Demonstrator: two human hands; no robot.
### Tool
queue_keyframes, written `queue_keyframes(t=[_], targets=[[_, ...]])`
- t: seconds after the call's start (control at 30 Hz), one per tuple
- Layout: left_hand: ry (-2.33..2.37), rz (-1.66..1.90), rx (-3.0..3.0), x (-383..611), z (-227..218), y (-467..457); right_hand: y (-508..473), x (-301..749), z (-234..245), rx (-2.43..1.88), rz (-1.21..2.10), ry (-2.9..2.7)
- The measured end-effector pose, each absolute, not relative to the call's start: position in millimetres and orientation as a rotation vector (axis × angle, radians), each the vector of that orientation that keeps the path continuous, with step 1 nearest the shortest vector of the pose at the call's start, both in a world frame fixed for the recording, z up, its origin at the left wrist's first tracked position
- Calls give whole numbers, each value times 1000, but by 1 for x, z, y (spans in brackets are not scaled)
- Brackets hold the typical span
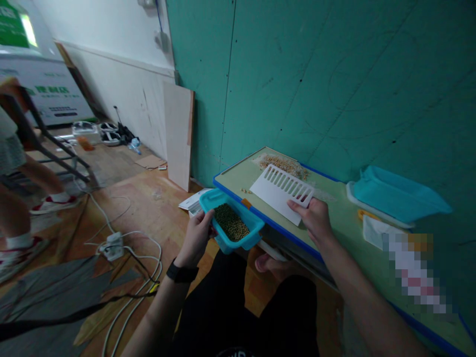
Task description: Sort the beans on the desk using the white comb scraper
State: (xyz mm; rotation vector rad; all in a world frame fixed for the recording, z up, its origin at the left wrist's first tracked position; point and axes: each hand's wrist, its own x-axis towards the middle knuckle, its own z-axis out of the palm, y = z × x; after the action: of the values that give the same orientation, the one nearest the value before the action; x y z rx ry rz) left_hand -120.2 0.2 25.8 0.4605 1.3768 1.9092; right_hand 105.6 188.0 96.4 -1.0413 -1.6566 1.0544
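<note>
Beans, small and tan (277, 162), lie far left on the pale-green, blue-edged table (241, 174). Left hand (198, 230) grips the turquoise plastic tub (211, 197) beside its near edge, right hand (316, 218) pinches the white slotted plastic scraper (273, 196); I'd sweep flat, tub snug.

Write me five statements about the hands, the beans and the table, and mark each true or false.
1. The left hand holds a turquoise tub. True.
2. The tub is empty. False: it holds green beans and pale beans.
3. The right hand grips a white slotted sheet. True.
4. Loose beans lie on the table. True.
5. The tub stands in the middle of the table. False: the left hand holds it by the table's edge.
</note>
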Motion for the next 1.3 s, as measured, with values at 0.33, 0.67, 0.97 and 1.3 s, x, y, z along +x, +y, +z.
queue_keyframes(t=[0.33,0.67,0.97,1.3], targets=[[1404,1922,447,-127,28,0,181,95,98,-996,1135,-1671],[1416,1928,447,-129,27,0,181,83,98,-939,1163,-1654],[1379,1920,433,-128,24,2,189,79,95,-867,1041,-1913],[1335,1898,407,-113,29,-6,129,71,103,-878,421,-2164]])
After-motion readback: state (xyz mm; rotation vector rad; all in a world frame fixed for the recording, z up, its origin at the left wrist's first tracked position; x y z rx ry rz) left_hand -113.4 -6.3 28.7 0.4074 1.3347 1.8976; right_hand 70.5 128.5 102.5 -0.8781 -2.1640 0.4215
